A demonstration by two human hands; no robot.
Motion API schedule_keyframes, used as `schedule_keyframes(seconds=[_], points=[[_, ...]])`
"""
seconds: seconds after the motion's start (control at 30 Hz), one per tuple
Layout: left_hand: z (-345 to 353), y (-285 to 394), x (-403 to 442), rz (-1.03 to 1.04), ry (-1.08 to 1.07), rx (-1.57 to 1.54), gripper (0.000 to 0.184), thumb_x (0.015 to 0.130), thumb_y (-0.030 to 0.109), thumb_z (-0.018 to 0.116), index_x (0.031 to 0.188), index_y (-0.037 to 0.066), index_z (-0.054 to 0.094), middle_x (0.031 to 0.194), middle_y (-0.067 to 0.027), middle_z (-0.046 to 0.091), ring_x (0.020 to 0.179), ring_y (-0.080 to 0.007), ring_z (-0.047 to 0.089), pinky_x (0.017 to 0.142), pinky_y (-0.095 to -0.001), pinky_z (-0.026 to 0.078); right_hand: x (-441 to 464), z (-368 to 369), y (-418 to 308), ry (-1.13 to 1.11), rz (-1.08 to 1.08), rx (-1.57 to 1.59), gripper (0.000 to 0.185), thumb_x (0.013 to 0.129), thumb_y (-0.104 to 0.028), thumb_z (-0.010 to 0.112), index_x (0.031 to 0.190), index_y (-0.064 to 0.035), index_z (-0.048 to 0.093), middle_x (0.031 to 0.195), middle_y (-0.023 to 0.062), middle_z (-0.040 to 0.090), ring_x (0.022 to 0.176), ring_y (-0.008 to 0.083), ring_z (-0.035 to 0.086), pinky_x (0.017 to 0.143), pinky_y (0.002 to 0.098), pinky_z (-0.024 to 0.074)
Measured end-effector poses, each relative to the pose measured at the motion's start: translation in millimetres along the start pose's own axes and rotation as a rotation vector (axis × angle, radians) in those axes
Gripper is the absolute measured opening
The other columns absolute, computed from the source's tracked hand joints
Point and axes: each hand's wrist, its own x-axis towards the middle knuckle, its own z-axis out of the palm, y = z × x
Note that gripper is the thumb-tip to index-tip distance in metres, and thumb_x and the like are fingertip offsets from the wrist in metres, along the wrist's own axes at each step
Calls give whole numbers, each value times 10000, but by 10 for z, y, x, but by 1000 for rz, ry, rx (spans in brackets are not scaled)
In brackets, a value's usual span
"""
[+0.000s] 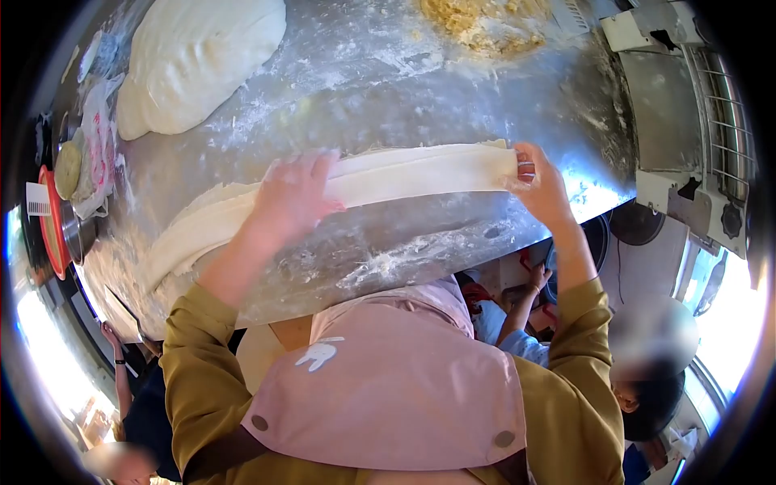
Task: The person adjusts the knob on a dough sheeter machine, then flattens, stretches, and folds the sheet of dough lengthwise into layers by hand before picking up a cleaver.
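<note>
A long, flat strip of dough [428,172] lies across the floury metal worktop in front of me, its left part bending toward the near edge. My left hand [299,194], a little blurred, rests over the strip left of its middle with thumb and fingers spread. At the strip's right end, my right hand [537,182] has its fingers curled and closed on the dough's edge. Farther back on the left sits a large, smooth mound of dough [202,61].
Yellowish crumbly mixture [489,24] lies at the back of the worktop [364,105]. A metal machine with a wire guard [727,121] stands at the right. Plastic bags [97,145] and a red-rimmed container [55,226] are at the left. Other people are near both sides below the table.
</note>
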Motion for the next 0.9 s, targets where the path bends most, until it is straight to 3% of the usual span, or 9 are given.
schedule_keyframes(seconds=[0.1, 0.2, 0.3, 0.47, 0.6, 0.7, 0.9], points=[[245, 261, 79, 143, 193, 26, 601, 853, 391, 700, 1355, 116, 516, 1334, -127, 533, 1163, -343, 564, 948, -469, 472, -88, 199, 225, 191, 64, -13, 461, 799, -233, 793, 1150, -2, 604, 958, 117, 695, 805, 188, 677, 729, 296, 530], [440, 523, 273, 203, 265, -34, 551, 825, 362, 725, 1298, 125, 571, 1239, -107, 576, 1107, -319, 590, 920, -458, 482, -201, 337, 174, 247, 186, 78, 410, 797, -272, 792, 1066, -1, 641, 848, 92, 682, 743, 181, 642, 713, 313, 526], [463, 598, 387, 214, 319, -23, 494, 818, 325, 737, 1257, 141, 608, 1170, -83, 595, 1053, -285, 607, 888, -447, 490, -208, 351, 183, 335, 133, -18, 422, 797, -299, 792, 1048, 3, 638, 848, 103, 676, 734, 193, 641, 706, 321, 523], [476, 579, 413, 331, 380, 47, 486, 765, 247, 755, 1219, 127, 632, 1068, -44, 612, 937, -238, 614, 804, -411, 504, -151, 566, 265, 379, 255, 140, 429, 827, -316, 783, 1040, 18, 619, 847, 85, 653, 639, 131, 647, 594, 260, 522], [535, 601, 470, 430, 451, 96, 459, 736, 162, 715, 1185, 100, 645, 992, -26, 603, 887, -215, 608, 750, -388, 501, -215, 571, 83, 391, 333, 300, 380, 833, -281, 769, 1024, 9, 614, 863, 94, 680, 722, 165, 652, 697, 299, 523], [475, 738, 484, 383, 377, 97, 376, 798, 139, 585, 1159, 47, 640, 1016, -42, 600, 906, -214, 585, 744, -371, 489, -214, 556, 67, 375, 373, 449, 333, 853, -241, 759, 1003, 15, 610, 842, 75, 652, 678, 131, 635, 650, 267, 515], [363, 771, 462, 407, 348, 48, 350, 794, 114, 581, 1128, 29, 642, 987, -57, 600, 917, -226, 588, 760, -358, 503, -221, 492, 102, 333, 305, 555, 250, 876, -180, 739, 967, 5, 599, 783, 34, 605, 654, 94, 581, 591, 235, 462]])
